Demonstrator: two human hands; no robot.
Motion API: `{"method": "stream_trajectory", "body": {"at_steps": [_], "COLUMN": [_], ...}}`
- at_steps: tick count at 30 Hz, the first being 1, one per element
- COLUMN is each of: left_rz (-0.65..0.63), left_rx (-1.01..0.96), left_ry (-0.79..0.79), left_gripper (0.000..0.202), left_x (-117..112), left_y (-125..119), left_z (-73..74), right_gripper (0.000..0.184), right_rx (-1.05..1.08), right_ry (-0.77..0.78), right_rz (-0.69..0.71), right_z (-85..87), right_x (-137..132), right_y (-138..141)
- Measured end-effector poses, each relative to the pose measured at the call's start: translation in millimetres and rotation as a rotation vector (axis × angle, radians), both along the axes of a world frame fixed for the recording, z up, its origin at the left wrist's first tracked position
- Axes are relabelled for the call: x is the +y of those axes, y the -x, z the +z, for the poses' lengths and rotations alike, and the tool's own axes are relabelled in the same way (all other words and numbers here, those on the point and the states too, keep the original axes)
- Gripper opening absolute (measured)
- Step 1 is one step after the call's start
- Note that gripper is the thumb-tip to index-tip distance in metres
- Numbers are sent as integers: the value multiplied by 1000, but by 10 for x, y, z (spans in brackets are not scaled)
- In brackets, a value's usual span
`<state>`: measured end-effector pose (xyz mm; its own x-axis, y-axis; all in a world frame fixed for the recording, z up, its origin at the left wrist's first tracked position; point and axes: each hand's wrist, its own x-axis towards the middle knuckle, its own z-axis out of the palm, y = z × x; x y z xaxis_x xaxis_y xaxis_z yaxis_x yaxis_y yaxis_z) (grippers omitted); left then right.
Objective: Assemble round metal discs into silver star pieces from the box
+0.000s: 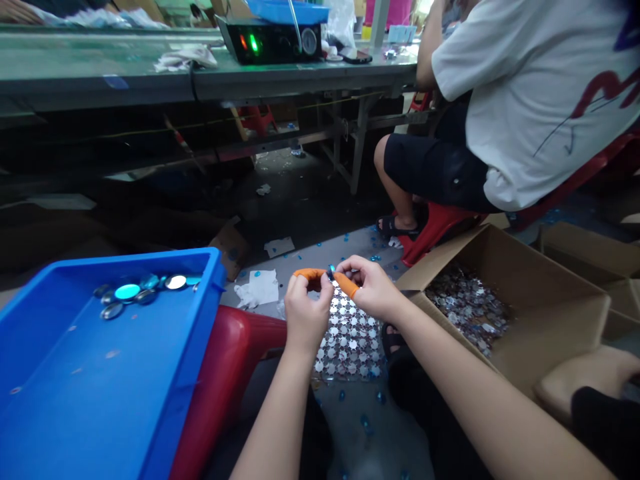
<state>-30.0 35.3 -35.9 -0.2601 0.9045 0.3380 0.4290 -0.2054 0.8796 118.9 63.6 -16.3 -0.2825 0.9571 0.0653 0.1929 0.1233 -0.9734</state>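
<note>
In front of me, my left hand [307, 303] pinches a small round disc with a blue edge [331, 271], seen nearly edge-on, between its thumb and an orange-covered finger. My right hand [369, 285] meets it from the other side, fingers closed, with an orange finger cot [346, 285] pressed at the disc. What lies between the fingertips is partly hidden. Below the hands is a sheet of silver flower-shaped pieces [349, 347] in rows. Several shiny round discs, some with blue faces, lie at the far end of a blue tray [100, 373] on my left.
The tray rests on a red stool [235, 353]. At right stands an open cardboard box [545, 313] with many small silver pieces inside. A co-worker in a white shirt [525, 93] sits ahead right. A long workbench [125, 83] with a black device [273, 43] runs across the back.
</note>
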Motion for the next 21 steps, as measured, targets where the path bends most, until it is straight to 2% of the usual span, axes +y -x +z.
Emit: {"method": "stream_trajectory", "body": {"at_steps": [5,13,15,18,21], "left_rz": [-67,-78,-66,-48,-35], "left_rx": [-87,31,129,314,385], "left_ry": [5,-8,-49,-128,-187], "left_gripper": [14,6,4,5,11], "left_x": [-4,4,6,5,0], "left_y": [27,39,51,70,79], "left_z": [21,-6,-34,-73,-75], "right_gripper": [20,19,21,24,26], "right_rx": [44,-12,-2,36,115], "right_ry": [30,-21,33,204,376], "right_rz": [-29,2,21,36,48], "right_z": [-18,-13,-22,-22,11], "right_x": [28,32,32,43,65], "right_y": [-22,-56,-55,-60,-83]}}
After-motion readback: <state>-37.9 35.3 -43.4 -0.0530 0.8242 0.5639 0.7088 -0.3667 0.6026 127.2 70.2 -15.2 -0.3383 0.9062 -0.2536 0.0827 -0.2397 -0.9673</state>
